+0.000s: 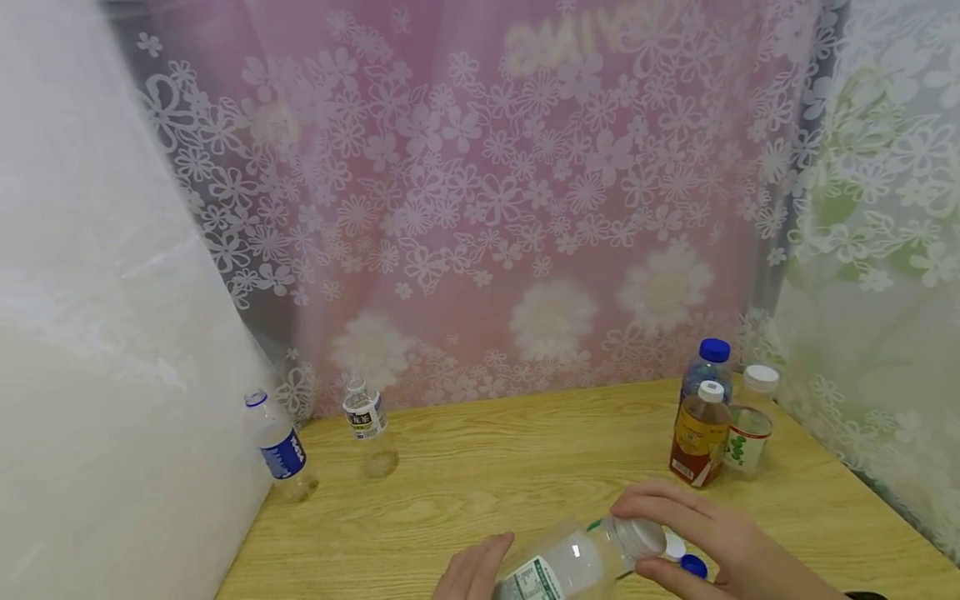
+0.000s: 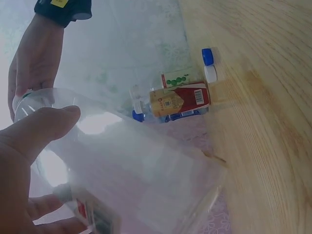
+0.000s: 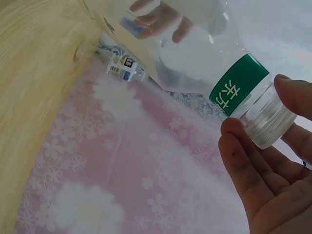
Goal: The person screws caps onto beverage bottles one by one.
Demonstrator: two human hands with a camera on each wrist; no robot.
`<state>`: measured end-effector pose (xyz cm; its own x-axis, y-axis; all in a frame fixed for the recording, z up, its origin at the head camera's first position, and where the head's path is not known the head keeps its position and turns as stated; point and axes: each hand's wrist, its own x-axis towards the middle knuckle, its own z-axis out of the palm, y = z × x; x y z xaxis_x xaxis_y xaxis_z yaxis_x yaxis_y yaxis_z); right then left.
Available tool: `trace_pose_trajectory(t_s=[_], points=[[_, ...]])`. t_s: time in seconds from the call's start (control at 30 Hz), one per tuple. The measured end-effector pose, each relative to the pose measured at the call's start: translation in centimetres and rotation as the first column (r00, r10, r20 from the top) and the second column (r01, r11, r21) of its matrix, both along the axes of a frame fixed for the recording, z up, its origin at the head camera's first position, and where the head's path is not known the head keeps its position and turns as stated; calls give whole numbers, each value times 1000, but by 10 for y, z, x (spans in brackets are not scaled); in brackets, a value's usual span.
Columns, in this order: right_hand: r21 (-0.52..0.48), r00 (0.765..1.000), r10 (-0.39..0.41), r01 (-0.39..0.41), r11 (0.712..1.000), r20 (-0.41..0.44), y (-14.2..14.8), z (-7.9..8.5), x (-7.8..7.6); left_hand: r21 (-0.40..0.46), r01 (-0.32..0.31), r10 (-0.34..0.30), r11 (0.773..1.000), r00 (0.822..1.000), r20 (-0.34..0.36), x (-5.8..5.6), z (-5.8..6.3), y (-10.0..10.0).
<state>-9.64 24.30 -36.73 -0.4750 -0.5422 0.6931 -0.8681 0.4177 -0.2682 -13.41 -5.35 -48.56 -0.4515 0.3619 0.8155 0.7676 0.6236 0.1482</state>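
Observation:
A large clear plastic bottle (image 1: 581,560) is tilted above the front of the table, its neck toward the right. My left hand (image 1: 476,571) grips the bottle's body, with the thumb across the near side in the left wrist view. Around the neck runs a green band (image 3: 239,84) with white characters. At the mouth sits a translucent ribbed bottle cap (image 1: 639,538), which my right hand (image 1: 712,542) pinches between thumb and fingers. Just behind that hand, a loose white cap (image 1: 675,546) and a blue cap (image 1: 693,567) lie on the table.
Three capped bottles cluster at the back right: a red-and-yellow labelled one (image 1: 701,437), a blue-capped one (image 1: 712,358) and a white-capped jar-like one (image 1: 750,425). Two uncapped bottles, one blue-labelled (image 1: 283,454) and one white-labelled (image 1: 365,417), stand at the left. Flowered curtains (image 1: 487,208) border the table.

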Motion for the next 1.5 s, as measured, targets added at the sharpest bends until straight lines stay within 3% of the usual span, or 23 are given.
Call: trace_pose_trajectory(t_s=[0.07,0.13,0.23,0.37,0.5,0.6,0.83,1.07,1.23,1.5], points=[[-4,999,-17,17,1000,-39,4,4,-2,26,-3,4,1000,999,-45,-3,-2,0],[12,994,-90,91,996,-58,8,9,0,48,3,1,999,997,-75,-6,-4,0],[54,975,-215,218,974,-55,16,18,5,58,-12,16,998,997,-80,-8,-7,0],[84,947,-313,318,944,-71,27,27,8,64,-28,33,998,996,-83,-9,-10,0],[96,905,-413,422,902,-99,39,33,11,62,-44,48,997,996,-72,-9,-13,-1],[82,861,-491,504,860,-134,51,37,12,55,-54,57,997,997,-58,-9,-14,-3],[26,812,-552,566,824,-192,84,46,1,39,-57,58,998,998,-17,-8,-14,-7],[35,737,-638,660,751,-224,118,42,-19,27,-66,67,997,997,-28,-9,-16,-10],[67,692,-698,717,694,-186,142,36,-36,38,-95,97,995,995,-37,-9,-18,-13],[171,657,-736,754,634,-164,169,30,-59,39,-76,77,996,997,-14,-9,-19,-19]])
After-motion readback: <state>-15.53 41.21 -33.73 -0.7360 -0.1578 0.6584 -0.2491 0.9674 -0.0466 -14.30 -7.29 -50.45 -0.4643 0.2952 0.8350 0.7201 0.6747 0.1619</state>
